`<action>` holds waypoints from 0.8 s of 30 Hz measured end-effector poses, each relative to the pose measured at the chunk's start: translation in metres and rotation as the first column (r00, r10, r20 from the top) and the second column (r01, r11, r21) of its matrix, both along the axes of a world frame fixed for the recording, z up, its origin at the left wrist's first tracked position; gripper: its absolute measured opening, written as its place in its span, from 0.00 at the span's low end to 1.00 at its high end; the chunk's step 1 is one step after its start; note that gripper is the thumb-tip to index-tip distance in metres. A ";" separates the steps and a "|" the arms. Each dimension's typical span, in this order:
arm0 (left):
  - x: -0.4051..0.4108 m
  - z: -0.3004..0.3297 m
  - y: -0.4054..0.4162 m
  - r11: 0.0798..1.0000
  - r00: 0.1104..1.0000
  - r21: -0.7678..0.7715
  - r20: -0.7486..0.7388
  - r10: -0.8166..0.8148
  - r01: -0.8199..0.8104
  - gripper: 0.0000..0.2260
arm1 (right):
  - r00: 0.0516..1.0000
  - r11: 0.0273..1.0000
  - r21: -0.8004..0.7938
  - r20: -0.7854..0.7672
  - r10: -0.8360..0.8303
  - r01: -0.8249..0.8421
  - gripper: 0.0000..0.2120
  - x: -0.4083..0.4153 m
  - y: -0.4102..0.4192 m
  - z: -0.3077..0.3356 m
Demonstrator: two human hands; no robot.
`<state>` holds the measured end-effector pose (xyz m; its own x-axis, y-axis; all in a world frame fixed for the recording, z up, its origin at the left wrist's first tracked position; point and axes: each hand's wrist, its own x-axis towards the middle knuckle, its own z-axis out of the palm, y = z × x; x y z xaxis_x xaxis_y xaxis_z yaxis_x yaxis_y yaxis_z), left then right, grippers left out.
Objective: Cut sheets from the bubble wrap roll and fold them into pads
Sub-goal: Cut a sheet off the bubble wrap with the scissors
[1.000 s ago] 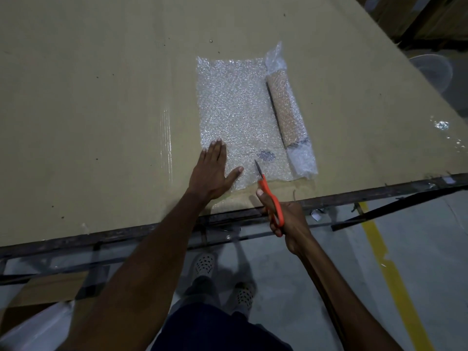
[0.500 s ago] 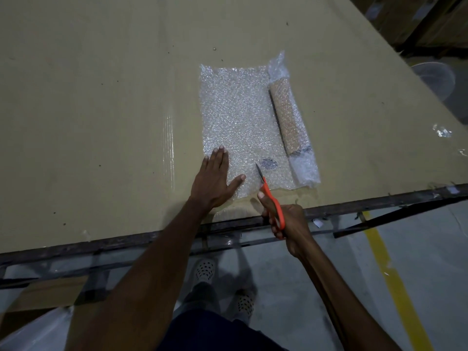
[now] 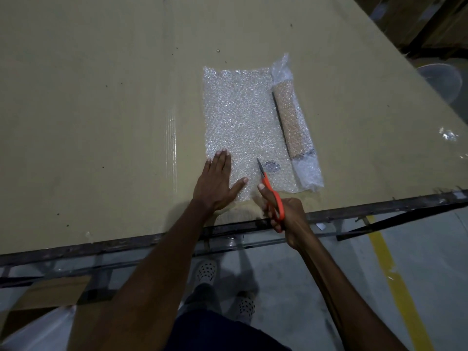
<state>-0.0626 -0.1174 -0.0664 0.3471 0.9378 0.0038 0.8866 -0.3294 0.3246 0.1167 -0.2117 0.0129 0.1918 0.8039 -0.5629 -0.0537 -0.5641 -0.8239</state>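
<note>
Head view: right hand (image 3: 286,216) grips orange scissors (image 3: 269,188) at table (image 3: 101,122) near edge, blades on unrolled sheet (image 3: 238,117); left hand (image 3: 215,183) flat, fingers straight, pressing sheet's near left corner; sheet likely light, soft, slippery, so pin beside cut; roll (image 3: 291,122) further right.

A broad tan table (image 3: 101,97) with a dark metal edge (image 3: 379,206) fills most of the dim room, grey concrete floor (image 3: 430,262) below it crossed by a yellow line (image 3: 395,279), brown cardboard (image 3: 50,292) down left, dark shelving (image 3: 435,26) far right.
</note>
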 end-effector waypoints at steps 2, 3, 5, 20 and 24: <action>0.000 0.000 0.000 1.000 1.000 -0.006 -0.002 -0.001 0.001 0.40 | 1.000 1.000 0.005 -0.004 0.000 0.000 0.24 -0.001 0.005 0.001; -0.001 0.000 0.001 1.000 1.000 -0.008 -0.001 0.000 0.000 0.40 | 1.000 1.000 0.009 -0.005 0.000 0.000 0.24 -0.002 0.006 0.001; -0.001 0.001 0.001 1.000 1.000 -0.010 0.003 -0.001 0.001 0.40 | 1.000 1.000 0.016 -0.002 -0.002 0.002 0.23 -0.001 0.005 0.001; 0.000 -0.002 0.002 1.000 1.000 0.004 -0.023 -0.015 0.015 0.40 | 0.999 1.000 -0.021 -0.034 0.003 -0.004 0.22 0.001 0.016 0.003; -0.001 -0.001 0.002 1.000 1.000 -0.006 -0.021 -0.014 0.014 0.40 | 0.999 0.999 -0.049 -0.050 0.007 -0.010 0.24 0.000 0.022 0.009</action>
